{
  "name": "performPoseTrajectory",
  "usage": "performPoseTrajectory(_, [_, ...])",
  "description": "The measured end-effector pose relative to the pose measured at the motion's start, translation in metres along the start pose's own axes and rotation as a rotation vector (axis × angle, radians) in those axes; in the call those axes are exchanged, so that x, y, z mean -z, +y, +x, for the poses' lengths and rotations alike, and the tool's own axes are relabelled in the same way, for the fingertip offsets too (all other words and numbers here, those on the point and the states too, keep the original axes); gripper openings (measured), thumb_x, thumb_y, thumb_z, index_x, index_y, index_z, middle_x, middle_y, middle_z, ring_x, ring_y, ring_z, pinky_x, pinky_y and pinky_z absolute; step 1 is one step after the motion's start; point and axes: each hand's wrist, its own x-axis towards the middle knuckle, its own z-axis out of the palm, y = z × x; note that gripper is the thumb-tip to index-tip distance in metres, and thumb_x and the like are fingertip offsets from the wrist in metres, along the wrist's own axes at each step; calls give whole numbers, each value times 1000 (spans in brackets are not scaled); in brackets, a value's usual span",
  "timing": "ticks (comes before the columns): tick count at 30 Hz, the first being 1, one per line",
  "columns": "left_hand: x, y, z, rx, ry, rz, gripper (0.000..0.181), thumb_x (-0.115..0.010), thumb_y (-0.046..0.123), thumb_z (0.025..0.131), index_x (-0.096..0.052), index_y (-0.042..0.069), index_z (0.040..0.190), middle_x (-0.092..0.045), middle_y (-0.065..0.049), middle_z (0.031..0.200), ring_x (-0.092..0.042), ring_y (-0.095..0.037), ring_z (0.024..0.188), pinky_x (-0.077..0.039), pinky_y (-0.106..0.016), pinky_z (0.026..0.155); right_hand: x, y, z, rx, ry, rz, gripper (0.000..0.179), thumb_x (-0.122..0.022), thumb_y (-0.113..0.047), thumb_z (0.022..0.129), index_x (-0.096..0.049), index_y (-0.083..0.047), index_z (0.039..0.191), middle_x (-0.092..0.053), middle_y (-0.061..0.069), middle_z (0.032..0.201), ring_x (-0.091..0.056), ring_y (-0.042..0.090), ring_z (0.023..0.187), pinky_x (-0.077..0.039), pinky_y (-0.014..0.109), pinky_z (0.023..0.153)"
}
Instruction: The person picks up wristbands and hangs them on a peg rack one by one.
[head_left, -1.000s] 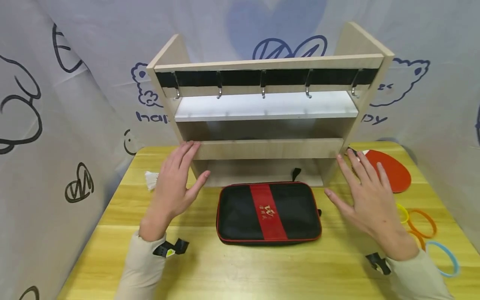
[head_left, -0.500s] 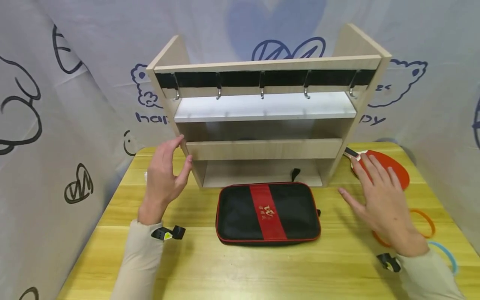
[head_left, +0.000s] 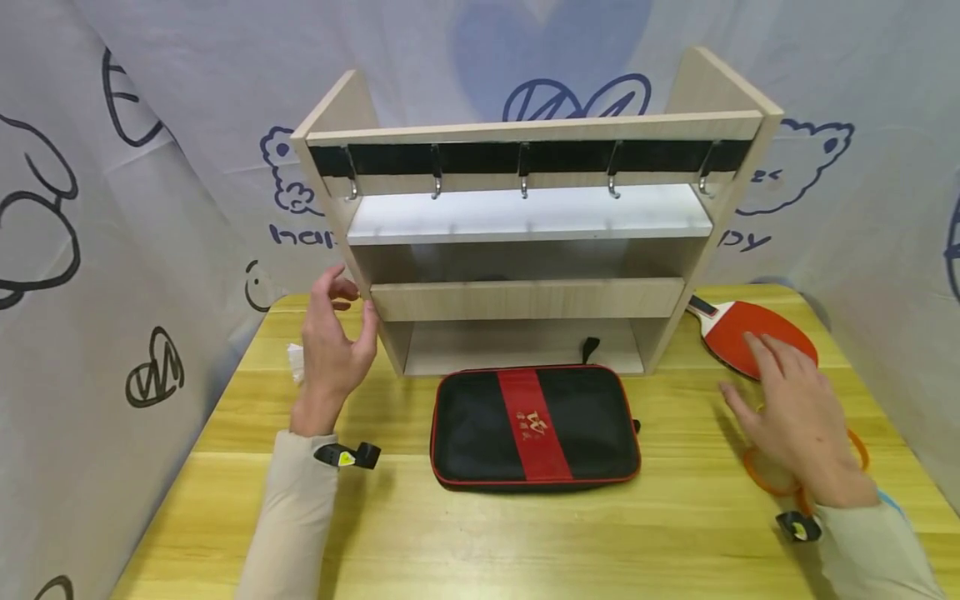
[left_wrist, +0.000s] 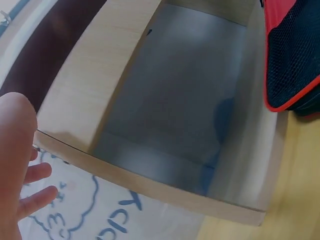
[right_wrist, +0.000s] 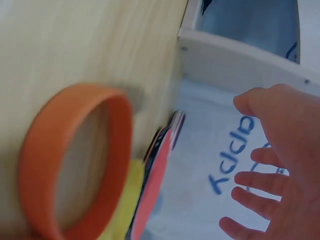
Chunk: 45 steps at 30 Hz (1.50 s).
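My left hand [head_left: 330, 342] is at the left side of a light wooden shelf unit [head_left: 525, 298], thumb by the front edge of its side panel, the bent fingers outside the panel. In the left wrist view the thumb is large beside the lower compartment. My right hand [head_left: 802, 408] hovers with relaxed, spread fingers over the table's right side and holds nothing. Its fingertips overlap a red table tennis paddle [head_left: 738, 333] in the head view. Beneath that hand lie orange rings [right_wrist: 40, 165], partly hidden, with a yellow ring [right_wrist: 125, 205] behind one in the right wrist view.
A black case with a red stripe [head_left: 480, 425] lies before the shelf unit. Metal hooks [head_left: 524, 185] hang along its upper bar. A small white object [head_left: 296, 362] is left of the unit. Part of a blue ring [head_left: 890, 501] shows by the right sleeve. Printed cloth surrounds the table.
My left hand has moved left off the shelf's front board to the outside of the side panel. My right hand has drawn back rightward, uncovering more of the paddle.
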Motion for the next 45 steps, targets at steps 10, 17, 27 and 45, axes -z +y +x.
performPoseTrajectory(10, [-13, -11, -12, 106, -3, -147, 34, -61, -5, 103, -57, -10, 137, -68, -29, 113, -66, -34, 97, -53, -14, 89, -9, 28, -11, -78, -48, 12, 71, -75, -27, 99, -48, 10, 153, -54, 43, 142, -49, 61, 124, -47, 78, 99])
performPoseTrajectory(17, [-15, -9, -16, 173, 14, -170, 26, -60, -5, 105, -58, -11, 131, -67, -29, 112, -64, -26, 100, -51, -11, 89, -7, 41, -17, -143, -125, 10, 67, -74, -30, 101, -50, 10, 149, -55, 42, 139, -52, 62, 119, -49, 78, 94])
performPoseTrajectory(27, [-13, -9, -18, 179, -7, -179, 26, -58, -2, 107, -58, -9, 133, -68, -28, 111, -66, -27, 99, -51, -10, 88, -5, 55, -23, -206, -187, -5, 47, -65, -22, 102, -58, 12, 134, -61, 42, 125, -59, 59, 106, -53, 75, 84])
performPoseTrajectory(45, [-12, -12, -19, 168, -42, -159, 27, -56, 0, 110, -56, -8, 136, -69, -28, 113, -69, -34, 98, -50, -9, 89, -3, 74, -29, -191, -146, -12, 30, -56, 4, 93, -68, 16, 118, -64, 42, 111, -61, 61, 97, -53, 74, 82])
